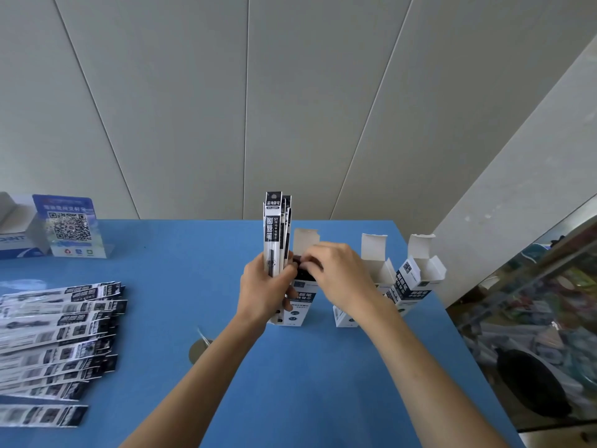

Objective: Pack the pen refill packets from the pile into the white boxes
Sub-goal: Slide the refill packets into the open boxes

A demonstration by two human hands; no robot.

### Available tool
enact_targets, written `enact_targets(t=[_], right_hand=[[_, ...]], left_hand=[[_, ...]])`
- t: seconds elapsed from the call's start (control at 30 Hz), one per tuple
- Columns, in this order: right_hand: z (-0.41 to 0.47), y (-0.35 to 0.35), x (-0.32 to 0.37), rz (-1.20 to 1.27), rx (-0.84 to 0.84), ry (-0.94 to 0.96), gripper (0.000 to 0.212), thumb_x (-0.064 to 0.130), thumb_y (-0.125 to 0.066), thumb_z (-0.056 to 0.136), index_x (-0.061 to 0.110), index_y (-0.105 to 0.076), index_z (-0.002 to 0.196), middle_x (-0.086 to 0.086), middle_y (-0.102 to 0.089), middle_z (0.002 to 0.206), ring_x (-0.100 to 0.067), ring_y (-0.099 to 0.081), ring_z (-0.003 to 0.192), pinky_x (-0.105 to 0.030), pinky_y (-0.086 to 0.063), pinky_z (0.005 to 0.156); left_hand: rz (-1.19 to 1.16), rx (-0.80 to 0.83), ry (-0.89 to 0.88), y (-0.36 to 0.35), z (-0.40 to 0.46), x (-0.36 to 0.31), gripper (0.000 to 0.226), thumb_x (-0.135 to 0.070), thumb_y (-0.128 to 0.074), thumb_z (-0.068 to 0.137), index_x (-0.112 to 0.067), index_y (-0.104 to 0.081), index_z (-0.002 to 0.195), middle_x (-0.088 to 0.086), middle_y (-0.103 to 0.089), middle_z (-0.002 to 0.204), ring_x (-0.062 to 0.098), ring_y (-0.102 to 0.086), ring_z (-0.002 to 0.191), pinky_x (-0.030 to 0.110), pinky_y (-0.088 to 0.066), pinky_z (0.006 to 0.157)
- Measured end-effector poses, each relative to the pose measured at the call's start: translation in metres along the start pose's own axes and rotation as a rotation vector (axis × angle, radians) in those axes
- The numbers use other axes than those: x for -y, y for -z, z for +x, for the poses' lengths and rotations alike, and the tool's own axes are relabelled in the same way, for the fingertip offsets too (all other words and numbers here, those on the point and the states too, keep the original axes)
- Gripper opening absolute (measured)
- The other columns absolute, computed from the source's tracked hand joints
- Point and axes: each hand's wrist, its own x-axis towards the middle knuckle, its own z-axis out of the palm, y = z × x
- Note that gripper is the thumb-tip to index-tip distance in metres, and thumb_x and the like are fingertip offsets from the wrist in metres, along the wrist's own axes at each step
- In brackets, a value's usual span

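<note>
My forearms come up from the bottom edge, w/ the blue table under them. My left hand is curled round a small bundle of refill packets, gripping near the lower end; their long axis stands upright, tops well above my fingers. Just right of those fingers is the open white box, upright, lid flap up behind it. My right hand sits over the box mouth, fingers bent at the rim. Can't tell if they pinch the flap, the packets, or just steady the opening.

What the next move turns on, I'd say: the bundle is beside and a bit left of the mouth, parallel to the box, so it likely needs a short shift right, then straight down. Left hand does the carrying; right is nearer the opening to guide.

Pile lies flat well off to the left of my left fingers, long axes running left-right. Two more open boxes stand right of my right hand. QR sign far left, back.
</note>
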Motion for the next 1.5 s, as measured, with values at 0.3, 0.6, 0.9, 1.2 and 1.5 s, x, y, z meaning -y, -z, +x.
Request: enact_targets(t=[0.3,0.6,0.9,1.2,1.5], right_hand=[[-0.002,-0.002,0.0,0.186,-0.224,-0.021,0.017,0.027,-0.06,0.09,0.02,-0.07,0.102,0.004,-0.066,0.094,-0.007,-0.054,0.072,-0.032,-0.049,0.072],[-0.001,0.031,0.027,0.971,-0.051,-0.189,0.005,0.018,-0.071,0.084,0.016,-0.073,0.087,0.001,-0.075,0.084,-0.012,-0.07,0.08,-0.024,-0.055,0.073],[-0.01,0.027,0.029,1.0,-0.207,-0.297,0.009,0.025,-0.075,0.08,0.019,-0.069,0.075,0.012,-0.065,0.058,0.0,-0.053,0.052,-0.014,-0.04,0.05],[-0.018,0.029,0.021,0.955,-0.055,-0.309,0.017,0.02,-0.076,0.079,0.011,-0.063,0.073,-0.01,-0.069,0.066,-0.013,-0.059,0.052,-0.025,-0.047,0.05],[-0.018,0.025,0.017,0.946,-0.021,-0.324,0.014,0.018,-0.075,0.079,0.012,-0.066,0.071,-0.006,-0.067,0.065,-0.017,-0.062,0.059,-0.025,-0.048,0.049]], left_hand=[[0.003,-0.001,-0.014,0.006,-0.004,-0.007,0.017,-0.022,-0.071,0.087,-0.009,-0.061,0.094,0.005,-0.059,0.063,0.015,-0.049,0.04,0.021,-0.037,0.034],[0.135,0.203,-0.177,0.023,-0.013,-0.031,0.019,-0.021,-0.079,0.079,-0.017,-0.06,0.083,-0.005,-0.063,0.056,0.018,-0.059,0.046,0.033,-0.052,0.041],[0.009,0.136,-0.161,0.025,-0.019,-0.034,0.016,-0.021,-0.065,0.091,-0.006,-0.063,0.087,0.013,-0.071,0.076,0.027,-0.065,0.054,0.038,-0.06,0.054],[0.078,0.148,-0.188,0.022,-0.022,-0.031,0.023,-0.029,-0.064,0.091,-0.009,-0.063,0.079,-0.003,-0.059,0.055,0.015,-0.06,0.051,0.047,-0.06,0.056],[0.213,0.108,-0.253,0.026,-0.016,-0.023,0.016,-0.037,-0.068,0.089,-0.029,-0.064,0.076,-0.006,-0.07,0.067,0.014,-0.065,0.061,0.039,-0.055,0.06]])
